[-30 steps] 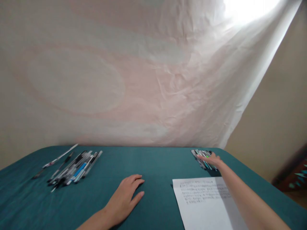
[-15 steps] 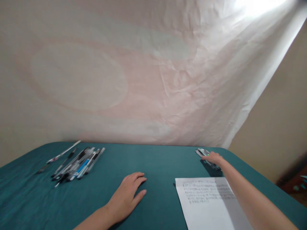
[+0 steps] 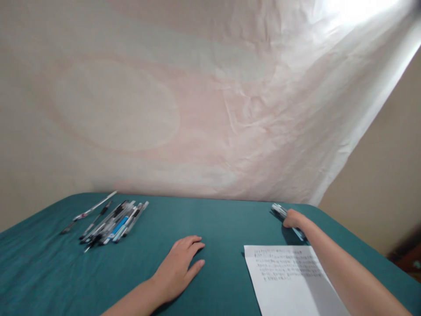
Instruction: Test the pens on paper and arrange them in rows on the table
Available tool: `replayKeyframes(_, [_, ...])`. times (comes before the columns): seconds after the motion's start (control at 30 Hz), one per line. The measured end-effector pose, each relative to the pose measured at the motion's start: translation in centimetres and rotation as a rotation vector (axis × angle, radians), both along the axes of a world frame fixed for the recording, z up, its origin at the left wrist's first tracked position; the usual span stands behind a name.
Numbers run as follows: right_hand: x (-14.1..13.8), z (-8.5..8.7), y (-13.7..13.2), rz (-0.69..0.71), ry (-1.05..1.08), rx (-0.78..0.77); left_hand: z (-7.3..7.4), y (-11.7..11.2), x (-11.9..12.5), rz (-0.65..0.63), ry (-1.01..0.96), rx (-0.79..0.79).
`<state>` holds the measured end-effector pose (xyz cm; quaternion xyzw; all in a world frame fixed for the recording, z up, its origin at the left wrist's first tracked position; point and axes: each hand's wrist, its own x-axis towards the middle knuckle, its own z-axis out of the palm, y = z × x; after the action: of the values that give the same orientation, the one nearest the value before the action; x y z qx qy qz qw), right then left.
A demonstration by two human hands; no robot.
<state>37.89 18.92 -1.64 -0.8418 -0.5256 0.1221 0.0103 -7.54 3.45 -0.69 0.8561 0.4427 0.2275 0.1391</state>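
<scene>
My right hand (image 3: 294,218) reaches to the far right of the teal table (image 3: 223,219) and is curled over a small bunch of pens (image 3: 279,210), whose ends stick out on both sides of it. My left hand (image 3: 179,267) lies flat on the cloth near the middle, palm down, fingers apart, holding nothing. A white sheet of paper (image 3: 289,281) with several lines of writing at its top lies under my right forearm.
A loose pile of several pens (image 3: 113,221) lies at the far left of the table, with two single pens (image 3: 94,210) beside it. A creased pale cloth (image 3: 197,109) hangs behind the table. A beige wall is to the right.
My right hand has closed over the pens at the far right, gathering the spread bunch into a tighter one. My left hand has stayed flat. The view has shifted slightly left.
</scene>
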Motion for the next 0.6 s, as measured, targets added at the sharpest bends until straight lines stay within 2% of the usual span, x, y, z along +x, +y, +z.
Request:
replayKeyframes(0.1, [-1.2,1.0,-0.9,0.020,0.024,0.023,0.2,-0.1,0.0,-0.003,-0.003,-0.023])
replayKeyframes(0.2, [-3.9,2.2,-1.6,0.076,0.068,0.073,0.2,-0.2,-0.1,0.010,-0.044,-0.055])
replayKeyframes(0.3, [-8.7,3.7,-2.8,0.206,0.134,0.151,0.1,-0.4,-0.2,0.040,-0.147,-0.121])
replayKeyframes(0.4, [-15.3,5.1,-5.2,0.481,0.372,0.231,0.6,-0.7,0.2,0.051,-0.360,-0.251])
replayKeyframes(0.47, [-19.9,5.8,-7.5,0.617,0.508,0.233,1.4,-0.9,1.1,0.059,-0.581,-0.432])
replayKeyframes(0.6, [-27.9,5.9,-12.0,0.837,0.691,0.236,3.2,-0.9,3.3,0.094,-1.119,-1.014])
